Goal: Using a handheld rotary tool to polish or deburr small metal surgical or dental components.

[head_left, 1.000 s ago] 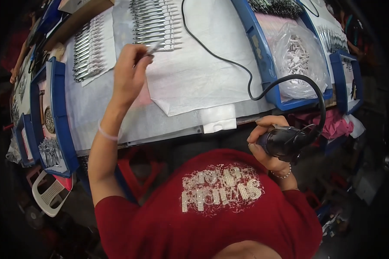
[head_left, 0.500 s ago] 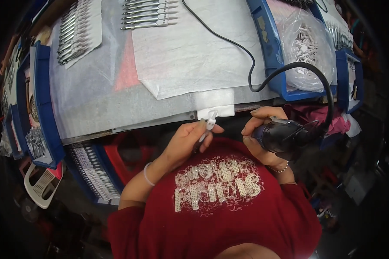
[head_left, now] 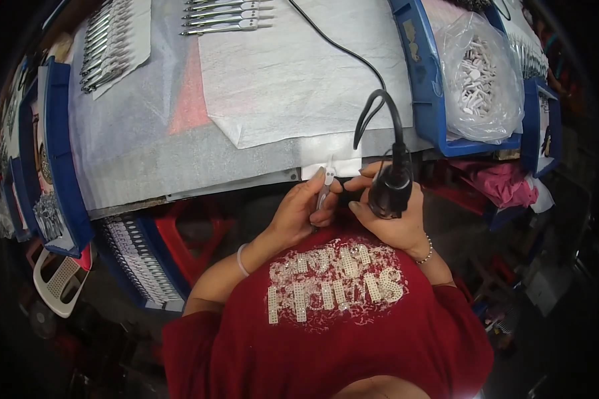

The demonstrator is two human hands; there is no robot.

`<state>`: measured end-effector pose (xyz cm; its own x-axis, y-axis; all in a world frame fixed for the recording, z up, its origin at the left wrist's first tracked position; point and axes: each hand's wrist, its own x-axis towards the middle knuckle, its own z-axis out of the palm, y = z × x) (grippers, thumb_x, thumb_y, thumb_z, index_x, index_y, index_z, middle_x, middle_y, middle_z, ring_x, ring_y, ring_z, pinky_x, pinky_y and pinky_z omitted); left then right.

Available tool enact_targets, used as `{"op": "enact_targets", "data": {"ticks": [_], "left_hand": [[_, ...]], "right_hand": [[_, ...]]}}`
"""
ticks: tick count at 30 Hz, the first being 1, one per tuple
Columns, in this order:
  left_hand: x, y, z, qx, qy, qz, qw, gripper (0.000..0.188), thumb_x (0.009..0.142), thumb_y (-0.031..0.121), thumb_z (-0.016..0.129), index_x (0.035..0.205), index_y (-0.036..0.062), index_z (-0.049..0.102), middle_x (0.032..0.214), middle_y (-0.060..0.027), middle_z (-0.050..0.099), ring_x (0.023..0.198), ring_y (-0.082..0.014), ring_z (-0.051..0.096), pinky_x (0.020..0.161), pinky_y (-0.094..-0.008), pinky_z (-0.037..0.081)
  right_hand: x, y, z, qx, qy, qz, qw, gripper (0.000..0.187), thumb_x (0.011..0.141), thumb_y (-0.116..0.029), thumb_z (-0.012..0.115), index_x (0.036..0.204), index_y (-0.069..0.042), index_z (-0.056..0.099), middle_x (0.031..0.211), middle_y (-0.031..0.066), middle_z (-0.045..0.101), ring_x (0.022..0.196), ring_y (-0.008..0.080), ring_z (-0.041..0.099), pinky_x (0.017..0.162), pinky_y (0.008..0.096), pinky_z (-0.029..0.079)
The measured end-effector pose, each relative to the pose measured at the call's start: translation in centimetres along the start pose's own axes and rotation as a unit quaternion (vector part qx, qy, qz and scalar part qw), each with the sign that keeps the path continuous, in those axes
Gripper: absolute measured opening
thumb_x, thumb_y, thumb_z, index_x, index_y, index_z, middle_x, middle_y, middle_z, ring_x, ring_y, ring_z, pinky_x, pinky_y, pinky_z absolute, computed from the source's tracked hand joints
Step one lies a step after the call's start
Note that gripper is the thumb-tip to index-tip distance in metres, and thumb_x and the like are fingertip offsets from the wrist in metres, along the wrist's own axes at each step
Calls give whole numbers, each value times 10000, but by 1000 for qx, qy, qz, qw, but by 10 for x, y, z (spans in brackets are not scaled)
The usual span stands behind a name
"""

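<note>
At the table's near edge, my left hand (head_left: 291, 214) is closed around a slim metal piece with a flat white end (head_left: 329, 175). Two small dark dots show on that end, which points up toward a folded white pad (head_left: 315, 147) on the edge. Just to the right, my right hand (head_left: 404, 231) grips a black corded power tool (head_left: 389, 193), its cable rising from the top. The kind of tool is not plain, and its working tip is hidden. The two hands are close together, fingertips nearly meeting.
White sheets (head_left: 279, 93) cover the table, with rows of similar metal pieces (head_left: 223, 26) at the far side. A blue bin (head_left: 429, 100) at right holds a clear bag of small white parts (head_left: 476, 80). More blue bins (head_left: 70, 159) stand at left, near a red stool (head_left: 186, 246).
My right hand has brought the black tool leftward, closer to my left hand, and turned it more upright; its cable has swung left. The held metal piece stands a little straighter.
</note>
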<state>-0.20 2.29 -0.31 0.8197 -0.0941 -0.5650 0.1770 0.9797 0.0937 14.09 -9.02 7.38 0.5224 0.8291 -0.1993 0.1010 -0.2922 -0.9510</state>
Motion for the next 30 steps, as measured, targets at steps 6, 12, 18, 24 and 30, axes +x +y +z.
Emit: {"op": "enact_targets", "data": {"ticks": [6,12,18,24,30], "left_hand": [[1,-2,-2,29,-9,19,999,436,1001,446,414,990,45,586,660,2,499,471,-56,352,453,-211,286],[1,-6,-3,71,-3,60,996,459,1000,453,414,979,34,599,655,0,502,465,-62,370,452,-215,304],[1,-16,6,122,84,117,982,420,1010,397,426,984,17,603,671,9,514,495,-56,404,457,-199,319],[-1,-14,10,150,66,110,980,299,1015,246,455,1017,-14,601,707,6,512,534,-50,430,478,-196,349],[-2,-11,8,125,62,77,987,257,1007,198,476,1045,-19,609,671,23,489,532,-37,406,472,-183,330]], "right_hand": [[2,7,5,-5,5,34,999,430,703,-96,786,1064,-19,566,846,98,675,804,149,687,701,260,517],[9,4,3,-55,-51,37,996,426,696,-99,788,1060,-35,576,853,105,677,793,155,690,692,265,518],[6,-4,-10,-112,-35,-24,993,489,689,-74,800,1089,-10,527,916,119,682,784,158,655,707,265,515],[7,-33,-14,92,26,-251,963,589,824,-313,722,1220,-56,369,796,71,626,575,189,589,575,342,505],[30,-44,-5,83,-75,-390,914,559,850,-296,696,1213,-78,330,808,36,619,569,151,614,566,288,538]]}}
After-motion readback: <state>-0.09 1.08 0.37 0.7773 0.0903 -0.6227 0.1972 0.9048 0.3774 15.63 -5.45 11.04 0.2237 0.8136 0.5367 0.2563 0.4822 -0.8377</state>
